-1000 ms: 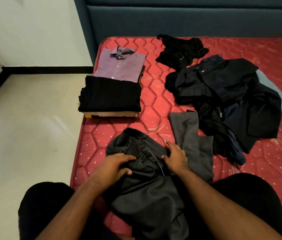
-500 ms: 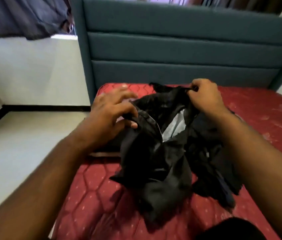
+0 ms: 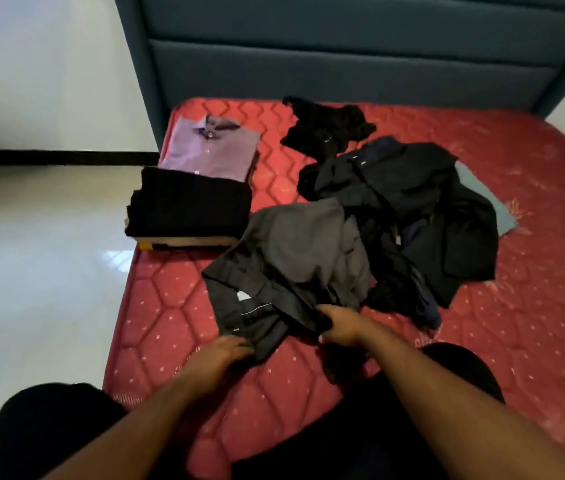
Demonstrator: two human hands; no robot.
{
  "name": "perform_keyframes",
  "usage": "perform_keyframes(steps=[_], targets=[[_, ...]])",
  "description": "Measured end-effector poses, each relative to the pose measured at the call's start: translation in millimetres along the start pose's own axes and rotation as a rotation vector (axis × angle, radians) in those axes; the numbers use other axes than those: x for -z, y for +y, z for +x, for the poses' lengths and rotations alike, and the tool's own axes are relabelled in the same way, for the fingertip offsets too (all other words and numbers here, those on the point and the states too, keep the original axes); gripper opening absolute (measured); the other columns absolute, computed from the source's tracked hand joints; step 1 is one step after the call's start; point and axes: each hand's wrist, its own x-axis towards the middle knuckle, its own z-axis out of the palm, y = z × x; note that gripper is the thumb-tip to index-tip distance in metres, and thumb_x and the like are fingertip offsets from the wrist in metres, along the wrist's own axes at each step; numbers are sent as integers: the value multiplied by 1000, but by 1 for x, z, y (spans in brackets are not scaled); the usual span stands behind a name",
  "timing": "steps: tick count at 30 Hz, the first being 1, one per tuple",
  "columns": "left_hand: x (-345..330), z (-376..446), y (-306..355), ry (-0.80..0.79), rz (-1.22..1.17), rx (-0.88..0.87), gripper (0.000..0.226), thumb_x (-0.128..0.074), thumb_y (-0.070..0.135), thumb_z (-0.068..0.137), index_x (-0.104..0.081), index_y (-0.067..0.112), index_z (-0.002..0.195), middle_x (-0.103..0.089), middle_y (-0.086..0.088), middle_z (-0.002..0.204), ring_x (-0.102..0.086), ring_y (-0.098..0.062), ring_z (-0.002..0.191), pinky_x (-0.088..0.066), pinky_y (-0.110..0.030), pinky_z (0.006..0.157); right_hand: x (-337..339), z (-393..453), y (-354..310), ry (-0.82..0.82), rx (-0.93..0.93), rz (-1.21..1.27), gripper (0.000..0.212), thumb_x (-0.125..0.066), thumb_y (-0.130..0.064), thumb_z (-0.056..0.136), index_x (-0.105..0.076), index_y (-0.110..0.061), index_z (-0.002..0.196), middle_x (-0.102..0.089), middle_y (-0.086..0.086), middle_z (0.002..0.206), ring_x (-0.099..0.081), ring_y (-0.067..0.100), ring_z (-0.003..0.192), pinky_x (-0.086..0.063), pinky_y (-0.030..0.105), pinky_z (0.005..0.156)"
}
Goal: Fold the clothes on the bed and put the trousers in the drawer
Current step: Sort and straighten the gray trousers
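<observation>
Dark grey trousers [image 3: 291, 258] lie spread on the red mattress [image 3: 170, 306], waistband toward me, legs reaching away. My left hand [image 3: 225, 351] grips the waistband's near left corner. At the waistband's right side my right hand [image 3: 341, 325] pinches the cloth. A pile of unfolded dark clothes [image 3: 412, 209] lies to the right of the trousers. At the mattress's left edge sits a stack of folded dark clothes [image 3: 191, 206], with a folded purple shirt [image 3: 211, 147] behind it.
A teal padded headboard [image 3: 343, 57] closes off the far side of the bed. White tiled floor [image 3: 42, 254] lies to the left of the mattress. My knees in dark cloth are at the bottom of the view. No drawer is in view.
Half a second ago both hands held the trousers up in the air. Now the trousers lie spread on the mattress and my hands hold the waistband low near me.
</observation>
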Motion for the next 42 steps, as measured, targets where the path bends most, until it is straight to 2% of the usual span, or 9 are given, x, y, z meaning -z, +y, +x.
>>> perform_keyframes(steps=[5, 8, 18, 22, 26, 29, 33, 38, 42], targets=[[-19, -2, -7, 109, 80, 191, 58, -72, 10, 74, -61, 21, 130, -51, -13, 142, -49, -36, 130, -43, -48, 106, -23, 1, 26, 323, 9, -274, 70, -74, -45, 75, -39, -27, 133, -37, 1, 132, -44, 30, 120, -47, 44, 93], [-24, 1, -13, 74, 13, 267, 64, -71, 7, 72, -59, 20, 134, -48, -11, 146, -47, -34, 132, -35, -45, 111, -35, -2, 28, 329, -7, -281, 61, -74, -33, 77, -39, -23, 125, -32, 3, 127, -49, 33, 113, -50, 43, 85], [-35, -2, -14, 206, -45, 306, 62, -78, -1, 63, -67, 17, 121, -60, -5, 134, -58, -27, 118, -46, -44, 102, -26, 7, 74, 15, 283, -724, 83, -55, -7, 88, -12, -37, 153, -26, 4, 148, -37, 34, 128, -41, 42, 104], [-29, -4, -10, 239, -19, 302, 44, -79, 0, 65, -71, 17, 105, -64, -3, 127, -63, -26, 107, -46, -37, 95, -14, 5, 58, 166, 371, -866, 50, -44, -13, 93, -39, -27, 141, -49, 2, 134, -49, 28, 119, -44, 37, 91], [-31, -14, -9, 254, 18, 303, 47, -75, -3, 68, -73, 16, 111, -62, -3, 131, -62, -26, 109, -47, -39, 96, 5, 13, 62, 179, 357, -498, 32, -61, -24, 88, -59, -20, 119, -59, 2, 119, -53, 26, 117, -44, 35, 92], [-33, -16, -7, 250, 47, 281, 48, -75, -2, 68, -72, 14, 113, -60, -5, 134, -61, -27, 113, -47, -41, 98, 15, 2, 73, -33, 281, -772, 58, -65, -28, 84, -43, -29, 138, -39, 0, 133, -40, 23, 125, -44, 40, 93], [-33, -15, -3, 240, 58, 324, 49, -72, 1, 69, -71, 15, 116, -58, -3, 138, -59, -26, 116, -45, -42, 100, 10, 0, 80, -38, 317, -966, 52, -42, -11, 96, -29, -27, 144, -33, 8, 138, -48, 32, 123, -46, 46, 95], [-26, -12, -6, 214, -8, 333, 41, -72, 4, 76, -72, 19, 114, -58, -1, 137, -59, -27, 115, -46, -46, 100, 15, 4, 79, -15, 453, -805, 42, -46, -20, 93, -52, -15, 134, -51, 8, 130, -54, 28, 117, -42, 36, 96], [-25, -13, -2, 274, -73, 359, 32, -67, 10, 80, -73, 19, 110, -57, -5, 135, -56, -27, 116, -47, -48, 98, 16, 2, 61, 385, 556, -120, 20, -60, -21, 87, -73, -13, 99, -73, 2, 93, -66, 23, 87, -52, 36, 81]])
